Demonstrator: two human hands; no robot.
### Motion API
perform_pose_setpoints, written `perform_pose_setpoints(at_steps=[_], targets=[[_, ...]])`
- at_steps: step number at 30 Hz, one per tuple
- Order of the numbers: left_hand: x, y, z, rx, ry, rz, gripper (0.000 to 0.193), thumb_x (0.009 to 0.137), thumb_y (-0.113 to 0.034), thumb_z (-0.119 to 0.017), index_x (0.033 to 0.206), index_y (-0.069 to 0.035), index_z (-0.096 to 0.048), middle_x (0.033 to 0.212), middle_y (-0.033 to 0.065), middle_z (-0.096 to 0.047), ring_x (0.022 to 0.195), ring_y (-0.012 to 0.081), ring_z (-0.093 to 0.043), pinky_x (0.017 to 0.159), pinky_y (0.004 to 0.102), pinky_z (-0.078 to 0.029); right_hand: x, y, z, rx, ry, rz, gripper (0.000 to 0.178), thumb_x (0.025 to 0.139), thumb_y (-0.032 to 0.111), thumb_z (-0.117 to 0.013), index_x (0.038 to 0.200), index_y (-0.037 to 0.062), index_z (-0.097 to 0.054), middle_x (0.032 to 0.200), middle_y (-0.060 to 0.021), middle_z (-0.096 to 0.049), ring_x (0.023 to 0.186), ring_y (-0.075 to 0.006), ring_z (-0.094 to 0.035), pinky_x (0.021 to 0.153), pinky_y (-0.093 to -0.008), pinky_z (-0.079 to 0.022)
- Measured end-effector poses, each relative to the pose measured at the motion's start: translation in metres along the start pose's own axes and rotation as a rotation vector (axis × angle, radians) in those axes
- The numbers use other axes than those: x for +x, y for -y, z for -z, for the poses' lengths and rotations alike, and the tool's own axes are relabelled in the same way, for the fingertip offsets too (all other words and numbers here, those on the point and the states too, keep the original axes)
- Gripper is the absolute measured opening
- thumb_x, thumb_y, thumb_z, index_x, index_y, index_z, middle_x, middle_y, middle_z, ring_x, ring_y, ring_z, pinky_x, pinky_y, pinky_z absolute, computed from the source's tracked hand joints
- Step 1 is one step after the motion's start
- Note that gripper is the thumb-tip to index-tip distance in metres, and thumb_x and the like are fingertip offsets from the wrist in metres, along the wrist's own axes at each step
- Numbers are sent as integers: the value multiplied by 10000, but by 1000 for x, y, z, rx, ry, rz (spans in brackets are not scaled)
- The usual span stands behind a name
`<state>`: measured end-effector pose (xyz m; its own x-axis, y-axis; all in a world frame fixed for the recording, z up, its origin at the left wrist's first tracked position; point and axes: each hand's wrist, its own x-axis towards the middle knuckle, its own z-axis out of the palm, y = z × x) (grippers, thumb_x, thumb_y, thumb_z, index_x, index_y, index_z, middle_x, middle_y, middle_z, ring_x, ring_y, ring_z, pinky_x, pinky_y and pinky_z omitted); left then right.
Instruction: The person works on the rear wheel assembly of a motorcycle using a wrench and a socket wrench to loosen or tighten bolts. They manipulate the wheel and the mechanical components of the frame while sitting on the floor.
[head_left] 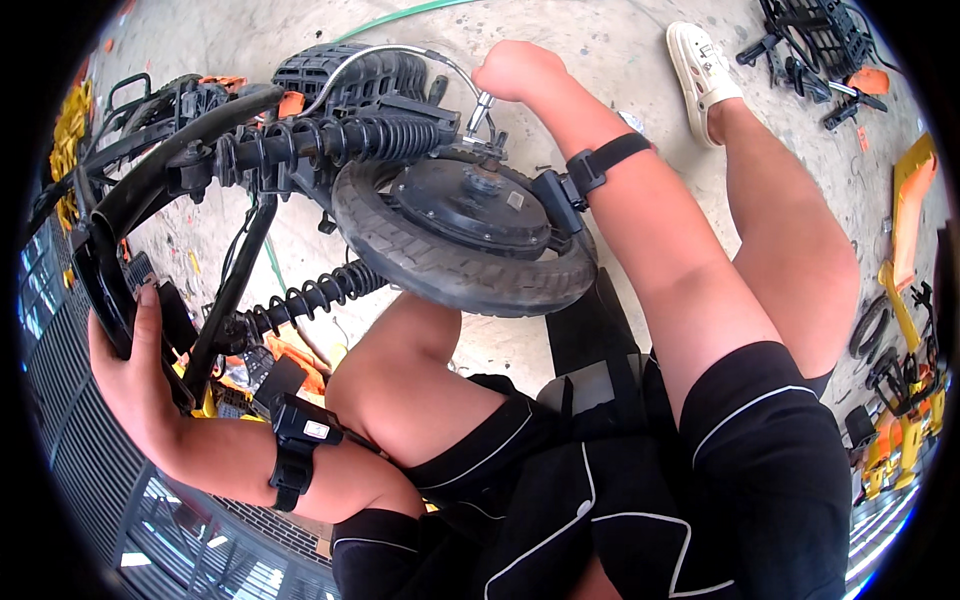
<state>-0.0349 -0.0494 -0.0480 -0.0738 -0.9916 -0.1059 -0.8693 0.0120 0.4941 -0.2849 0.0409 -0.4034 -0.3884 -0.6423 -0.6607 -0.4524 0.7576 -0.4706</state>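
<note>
Beside the wheel (440, 262), our nearer right grip (518, 72) clasped a silver tool (479, 115) slanting toward the hub (465, 203), our left grip (145, 385) grasping the black frame (98, 272).

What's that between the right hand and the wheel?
In the head view, a shiny metal tool lies between them: the right hand grips its upper end, and the tool points toward the wheel.
</note>
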Motion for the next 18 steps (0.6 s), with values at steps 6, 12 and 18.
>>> perform_pose_setpoints(at_steps=[6, 12, 18], targets=[[5, 14, 4, 48, -69, -94, 231, 917, -132, -699, 1075, 9, -607, 784, 72, -680, 573, 143, -651, 509, 259, -559, -12, 12, 1, -24, -109, 115, 344, 865, 384, -618, 1009, 106, -760, 1039, -109, -740, 1000, -314, -695, 820, -410, -547], [-7, -2, -7, -21, -62, -48, 292, 914, -169, -700, 1116, 18, -600, 839, 93, -693, 640, 158, -678, 540, 272, -578, 26, -41, -56, 600, -257, 396, 462, 860, 516, -636, 994, 87, -744, 1017, -131, -733, 996, -327, -688, 833, -420, -545], [0, 4, 3, 84, -24, -22, 364, 919, -196, -690, 1187, 22, -578, 938, 130, -714, 768, 188, -725, 608, 287, -607, 8, -8, -12, 58, -41, 10, 372, 862, 385, -616, 1069, 111, -759, 1111, -131, -731, 1025, -331, -692, 841, -414, -547]])
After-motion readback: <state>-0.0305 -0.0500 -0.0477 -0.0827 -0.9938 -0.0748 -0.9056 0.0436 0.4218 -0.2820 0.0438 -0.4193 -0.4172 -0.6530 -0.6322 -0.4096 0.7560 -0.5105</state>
